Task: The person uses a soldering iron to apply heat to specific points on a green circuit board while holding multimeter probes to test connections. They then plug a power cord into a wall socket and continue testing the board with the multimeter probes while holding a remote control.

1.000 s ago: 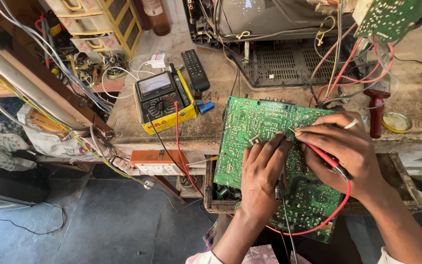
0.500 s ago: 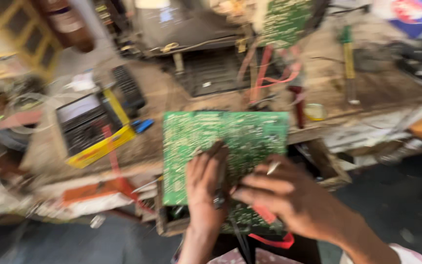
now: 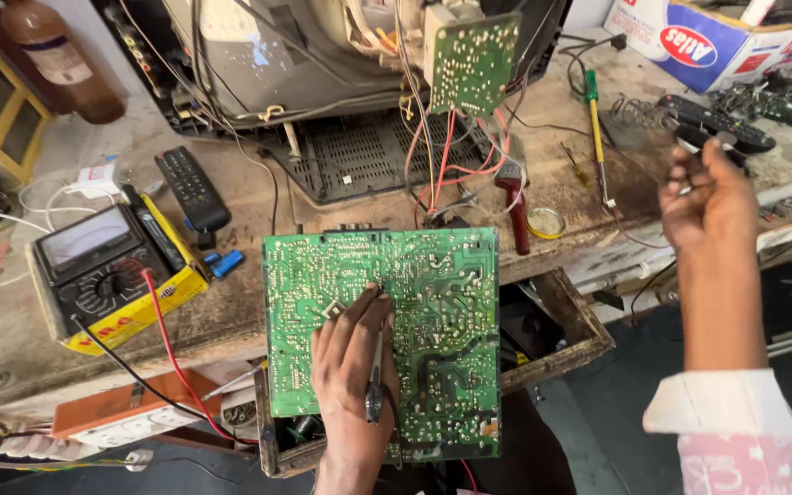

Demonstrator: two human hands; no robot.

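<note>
A large green circuit board [image 3: 433, 302] lies solder-side up over an open wooden drawer [image 3: 579, 335] at the bench's front edge. My left hand [image 3: 350, 376] rests on the board and holds a black test probe [image 3: 374, 371], its tip touching the solder joints. My right hand [image 3: 708, 197] is raised at the right, off the board, fingers curled around a small silvery item near the black remotes [image 3: 721, 124]. A yellow-cased multimeter [image 3: 103, 275] sits to the left, its red lead [image 3: 169, 353] and a black lead trailing down off the bench.
An opened television chassis [image 3: 323, 64] with a small hanging green board [image 3: 474, 60] and loose wires stands behind. A black remote [image 3: 192, 188], a soldering iron [image 3: 595, 128], a round tin [image 3: 545, 222], a cardboard box [image 3: 689, 37] and a brown bottle [image 3: 61, 60] crowd the bench.
My right hand has left the board and swung up to the right, no longer holding the red probe there. The view shifted right. My left hand stays on the board with the black probe.
</note>
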